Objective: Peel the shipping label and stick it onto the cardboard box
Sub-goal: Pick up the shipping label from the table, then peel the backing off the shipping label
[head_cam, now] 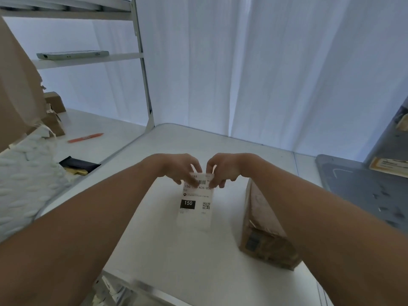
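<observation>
One head-worn camera looks forward and down, close over the table (167,250).

White label (197,202) with black barcode; brown, seemingly taped box (263,226)

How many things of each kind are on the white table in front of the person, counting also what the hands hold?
Shipping label, held at its top edge by the left hand and the right hand: 1
Cardboard box, on the white table under the right forearm: 1
Total: 2
</observation>
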